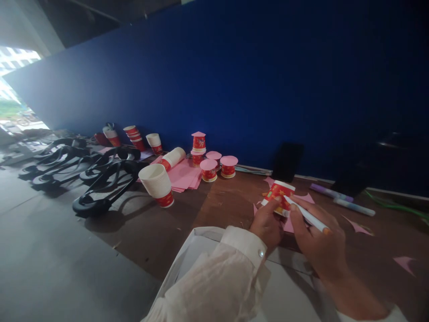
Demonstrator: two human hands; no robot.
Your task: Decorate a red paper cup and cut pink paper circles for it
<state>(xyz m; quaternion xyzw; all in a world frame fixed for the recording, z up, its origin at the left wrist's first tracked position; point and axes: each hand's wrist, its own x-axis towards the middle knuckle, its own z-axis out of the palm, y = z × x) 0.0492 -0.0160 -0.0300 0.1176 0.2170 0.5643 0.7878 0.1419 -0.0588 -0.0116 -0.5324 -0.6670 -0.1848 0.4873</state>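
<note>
My left hand (268, 226) is closed on a red and white paper cup (277, 191), held tilted above the table at the right of the head view. A white marker (311, 215) with an orange end is gripped in my right hand (320, 241). The marker's tip meets or nearly meets the cup's red side; I cannot tell which. Beneath the cup lie pink paper scraps (295, 223), partly hidden by my hands. Part of the cup is covered by my left fingers.
Several red cups topped with pink discs (229, 162) stand left of my hands. Farther left are a stack of paper cups (156, 183), pink sheets (184, 174) and black headset-like frames (103, 188). A purple marker (331, 192) lies to the right. A white box (201, 232) sits under my forearms.
</note>
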